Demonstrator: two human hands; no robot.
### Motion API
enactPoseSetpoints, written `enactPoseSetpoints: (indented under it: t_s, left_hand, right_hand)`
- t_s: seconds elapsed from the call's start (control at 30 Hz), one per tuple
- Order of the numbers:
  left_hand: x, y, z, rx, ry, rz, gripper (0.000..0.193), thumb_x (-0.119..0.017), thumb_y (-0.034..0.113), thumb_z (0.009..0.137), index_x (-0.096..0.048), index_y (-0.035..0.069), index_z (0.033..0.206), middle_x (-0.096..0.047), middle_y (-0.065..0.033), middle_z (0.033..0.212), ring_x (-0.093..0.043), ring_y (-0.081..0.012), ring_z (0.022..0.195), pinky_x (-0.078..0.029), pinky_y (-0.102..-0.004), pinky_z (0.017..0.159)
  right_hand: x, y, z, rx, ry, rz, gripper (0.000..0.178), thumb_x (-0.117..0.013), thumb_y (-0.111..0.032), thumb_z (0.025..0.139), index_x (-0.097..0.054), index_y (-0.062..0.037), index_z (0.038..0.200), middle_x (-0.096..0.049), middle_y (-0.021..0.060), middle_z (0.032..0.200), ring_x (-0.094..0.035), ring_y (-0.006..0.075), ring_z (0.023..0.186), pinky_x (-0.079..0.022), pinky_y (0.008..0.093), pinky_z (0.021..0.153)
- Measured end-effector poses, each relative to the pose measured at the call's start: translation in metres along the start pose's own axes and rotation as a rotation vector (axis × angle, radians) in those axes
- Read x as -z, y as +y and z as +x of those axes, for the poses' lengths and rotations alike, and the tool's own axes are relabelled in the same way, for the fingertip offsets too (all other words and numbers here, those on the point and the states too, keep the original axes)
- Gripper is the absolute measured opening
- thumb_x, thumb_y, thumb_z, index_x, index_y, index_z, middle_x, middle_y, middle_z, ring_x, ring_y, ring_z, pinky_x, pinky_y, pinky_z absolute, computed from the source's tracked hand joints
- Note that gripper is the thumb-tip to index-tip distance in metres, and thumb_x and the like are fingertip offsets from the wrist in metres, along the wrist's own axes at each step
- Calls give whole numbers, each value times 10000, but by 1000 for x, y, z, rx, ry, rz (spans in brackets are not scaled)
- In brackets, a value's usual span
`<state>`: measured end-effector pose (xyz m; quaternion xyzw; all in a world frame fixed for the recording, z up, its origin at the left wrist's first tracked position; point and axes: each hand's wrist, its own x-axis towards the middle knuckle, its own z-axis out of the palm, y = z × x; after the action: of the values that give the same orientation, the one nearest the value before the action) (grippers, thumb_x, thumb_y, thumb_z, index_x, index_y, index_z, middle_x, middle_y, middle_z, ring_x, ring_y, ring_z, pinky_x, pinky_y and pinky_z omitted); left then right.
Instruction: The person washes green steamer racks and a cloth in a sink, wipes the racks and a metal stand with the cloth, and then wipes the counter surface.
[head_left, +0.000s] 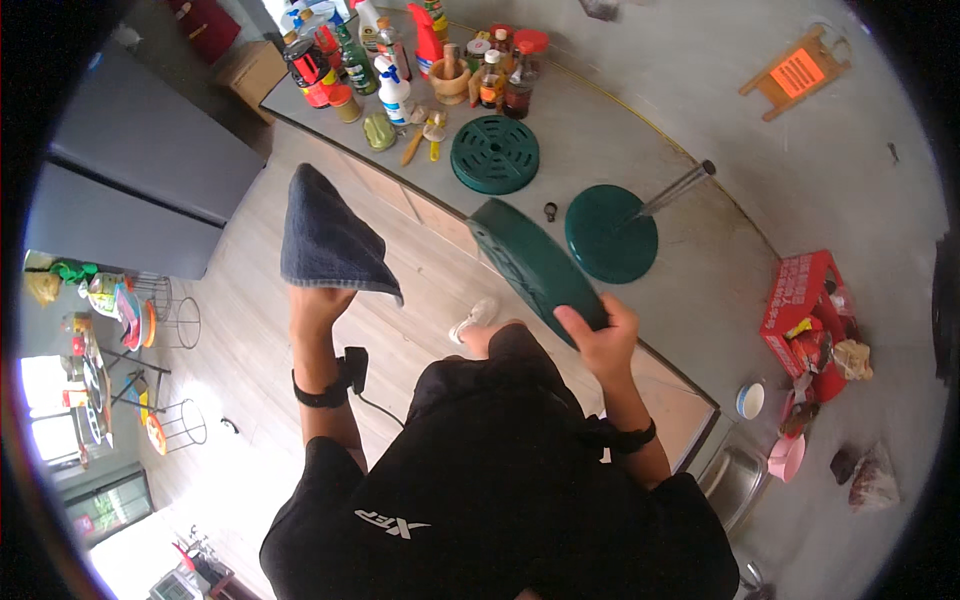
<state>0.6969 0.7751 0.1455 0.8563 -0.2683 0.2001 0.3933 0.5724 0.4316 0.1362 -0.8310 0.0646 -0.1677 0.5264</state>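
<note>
My left hand (320, 302) is closed under a dark blue-grey cloth (335, 240), which drapes over the fingers and hides most of them. My right hand (605, 340) grips the rim of a round dark green plastic tray (530, 265), thumb on the near side. The tray is tilted up on edge in the air by the counter's front. Beyond it on the counter lies a green slotted disc (495, 155). To its right sits a round green base (600, 245) with an upright metal pole (680, 188). A small black clamp-like piece (550, 212) lies between them.
The grey counter (690, 300) holds bottles, a white spray bottle (393, 92) and a wooden mortar (449, 82) at the back left. At right are a red box (800, 300), a white cup (750, 401) and a sink (735, 480). A grey fridge (140, 150) stands far left.
</note>
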Motion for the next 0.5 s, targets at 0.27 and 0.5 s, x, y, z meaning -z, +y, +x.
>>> enactPoseSetpoints:
  t_s: [0.27, 0.5]
  left_hand:
    - [30, 35, 56, 283, -86, 148, 255, -750, 97, 692, -673, 21, 923, -663, -132, 991, -637, -267, 913, -481, -344, 822]
    - [30, -64, -18, 361, 372, 307, 408, -695, 217, 814, -579, 36, 1160, -608, -121, 1152, -559, -228, 1075, -422, -354, 924]
  right_hand:
    - [-18, 40, 65, -79, 228, 150, 363, -785, -239, 781, -531, -1, 679, -513, -2, 616, -412, 88, 555, -360, 262, 498]
    - [-47, 44, 142, 160, 314, -15, 424, -773, -228, 798, -451, -21, 616, -422, -1, 542, -331, 75, 527, -285, 274, 453]
